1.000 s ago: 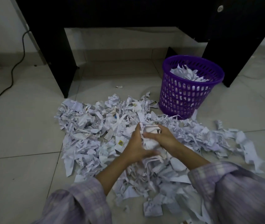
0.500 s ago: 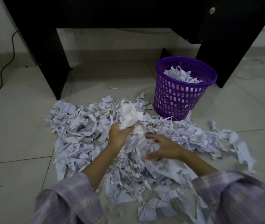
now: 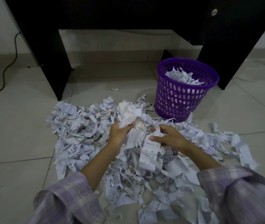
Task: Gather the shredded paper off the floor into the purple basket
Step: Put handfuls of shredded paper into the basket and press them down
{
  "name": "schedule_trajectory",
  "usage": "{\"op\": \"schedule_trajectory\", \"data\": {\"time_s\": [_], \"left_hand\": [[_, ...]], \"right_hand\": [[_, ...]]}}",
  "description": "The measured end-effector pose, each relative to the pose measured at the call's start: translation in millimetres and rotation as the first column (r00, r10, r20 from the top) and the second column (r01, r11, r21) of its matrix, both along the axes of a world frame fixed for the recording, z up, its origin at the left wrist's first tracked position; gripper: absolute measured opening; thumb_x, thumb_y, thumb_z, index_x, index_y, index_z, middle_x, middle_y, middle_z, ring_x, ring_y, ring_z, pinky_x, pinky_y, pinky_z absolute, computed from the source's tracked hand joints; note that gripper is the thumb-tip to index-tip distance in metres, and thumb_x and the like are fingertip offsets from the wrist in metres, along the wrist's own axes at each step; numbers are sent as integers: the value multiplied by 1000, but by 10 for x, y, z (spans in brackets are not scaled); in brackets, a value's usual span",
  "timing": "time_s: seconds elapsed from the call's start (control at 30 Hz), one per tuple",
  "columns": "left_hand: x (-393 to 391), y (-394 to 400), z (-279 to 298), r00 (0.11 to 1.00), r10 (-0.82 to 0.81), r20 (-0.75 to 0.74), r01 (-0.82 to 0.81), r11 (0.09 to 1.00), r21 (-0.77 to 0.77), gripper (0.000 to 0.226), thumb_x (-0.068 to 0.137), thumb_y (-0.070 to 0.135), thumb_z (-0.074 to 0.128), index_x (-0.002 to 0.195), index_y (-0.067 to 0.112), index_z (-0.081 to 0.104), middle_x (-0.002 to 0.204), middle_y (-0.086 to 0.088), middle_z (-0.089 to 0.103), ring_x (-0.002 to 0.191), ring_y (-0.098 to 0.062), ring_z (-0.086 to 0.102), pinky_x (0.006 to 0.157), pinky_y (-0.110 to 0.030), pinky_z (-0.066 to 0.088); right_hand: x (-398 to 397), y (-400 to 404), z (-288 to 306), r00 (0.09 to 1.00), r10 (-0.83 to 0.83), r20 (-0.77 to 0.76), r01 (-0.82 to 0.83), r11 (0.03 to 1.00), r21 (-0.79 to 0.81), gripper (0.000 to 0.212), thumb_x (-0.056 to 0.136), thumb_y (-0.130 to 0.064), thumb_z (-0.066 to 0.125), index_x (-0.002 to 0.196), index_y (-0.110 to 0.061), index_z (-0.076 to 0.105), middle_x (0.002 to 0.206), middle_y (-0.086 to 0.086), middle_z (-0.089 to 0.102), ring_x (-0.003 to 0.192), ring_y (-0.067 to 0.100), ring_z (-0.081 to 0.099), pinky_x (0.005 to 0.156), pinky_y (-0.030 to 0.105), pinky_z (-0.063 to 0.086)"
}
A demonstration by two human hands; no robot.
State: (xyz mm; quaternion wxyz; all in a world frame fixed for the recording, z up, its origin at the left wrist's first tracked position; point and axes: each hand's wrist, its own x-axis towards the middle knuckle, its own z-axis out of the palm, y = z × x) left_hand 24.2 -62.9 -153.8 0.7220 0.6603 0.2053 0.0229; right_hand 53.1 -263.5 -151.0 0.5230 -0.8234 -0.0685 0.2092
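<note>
My left hand [image 3: 120, 133] grips a crumpled wad [image 3: 128, 115], my right hand [image 3: 169, 138] pinches strips; next, carry both to the far-right purple basket [image 3: 177, 101].

The shredded paper [image 3: 96, 139] lies spread on the floor [image 3: 15, 126], in front of the desk [image 3: 128, 12]. The basket [image 3: 183, 94] stands on the floor at the pile's far right edge, touching it, between the two desk legs — just beside the right one. More shreds lie inside it. One scrap [image 3: 114, 89] lies apart, behind the pile. A cable [image 3: 7, 67] runs along the floor, far left. Both hands sit over the pile's middle — left hand [image 3: 120, 133] beside right hand [image 3: 169, 138], each with paper in it.
</note>
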Motion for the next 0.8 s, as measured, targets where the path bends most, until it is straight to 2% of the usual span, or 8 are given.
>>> {"op": "schedule_trajectory", "data": {"time_s": [0.07,0.17,0.23,0.33,0.43,0.5,0.67,0.8], "left_hand": [[10,-20,28,1000,-11,-12,10,999,-43,30,83,16,72,111,9,68,106,-7,70,95,-25,66,81,-34,53],[22,-66,75,1000,-21,-6,21,998,-56,35,80,16,74,113,8,68,109,-11,71,98,-27,67,87,-39,54],[20,-90,93,999,-39,20,39,999,-1,32,81,15,74,111,8,67,106,-6,70,94,-23,66,77,-29,54],[-18,-64,126,998,-29,49,23,992,126,32,81,15,74,111,9,65,99,-4,68,84,-16,63,62,-16,49],[-50,-1,90,999,-17,28,11,977,214,34,79,15,76,110,6,66,99,-6,67,85,-19,62,70,-24,54],[-82,0,52,999,-38,10,34,961,274,32,79,17,76,109,7,67,100,-4,66,90,-19,61,79,-28,51],[-158,-131,70,990,-139,-3,136,963,234,24,85,15,69,108,7,68,101,-5,67,91,-20,63,72,-24,47],[-166,-159,159,975,-221,-29,219,928,301,26,87,18,67,112,10,64,100,0,65,87,-14,59,63,-19,45]], "right_hand": [[-40,39,57,987,100,-124,-100,995,8,61,76,-26,80,131,-18,54,129,-8,56,116,10,54,78,26,57],[-103,110,52,956,237,-175,-240,971,1,47,80,-21,77,123,-18,57,113,-15,61,95,1,60,72,21,57],[-121,143,22,957,252,-141,-257,966,-19,38,80,-21,77,115,-14,64,104,-8,68,87,6,64,69,23,56],[-95,107,47,984,155,-91,-152,988,40,20,79,-17,78,92,-7,68,81,-7,67,73,8,62,66,23,52],[-49,38,105,994,30,-101,-11,983,183,12,79,-13,77,87,-10,69,79,-8,71,73,8,66,66,20,54],[-27,35,136,993,-26,-116,53,972,229,19,78,-17,78,95,-13,69,81,-9,72,74,11,67,67,21,55],[-30,135,122,976,-158,-147,193,946,261,52,76,-20,80,121,-6,59,115,9,67,97,23,68,80,30,57],[-83,145,168,964,-210,-163,250,923,291,51,75,-16,81,113,9,58,103,21,66,91,24,63,86,38,52]]}}
